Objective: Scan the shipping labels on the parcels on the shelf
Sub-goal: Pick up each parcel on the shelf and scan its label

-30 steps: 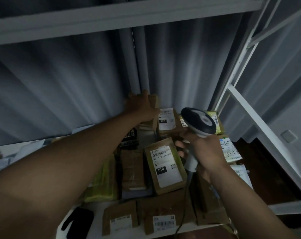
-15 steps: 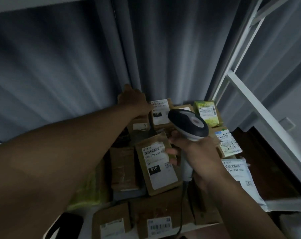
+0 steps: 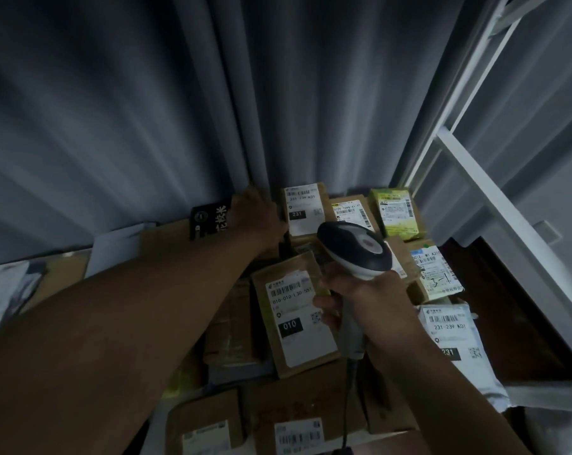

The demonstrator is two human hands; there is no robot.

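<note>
Right hand (image 3: 373,300): grip wrapped around handle of barcode scanner (image 3: 355,249), head above parcels | Left hand (image 3: 256,213): resting on rear parcel, grip state cannot tell | Shelf (image 3: 520,394): parcels crowded | Brown parcel (image 3: 294,313) label: "010 010 130 551", "010" | Rear parcel (image 3: 306,210): "231-239 K01", "231" | White mailer (image 3: 455,339): "231-239 K01"

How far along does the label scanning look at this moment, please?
Nothing shows which labels are already scanned. In hand: the right hand grips the scanner above the parcels, while the left hand rests on a back-row parcel. Left: visible labels such as 010 and 231.
</note>
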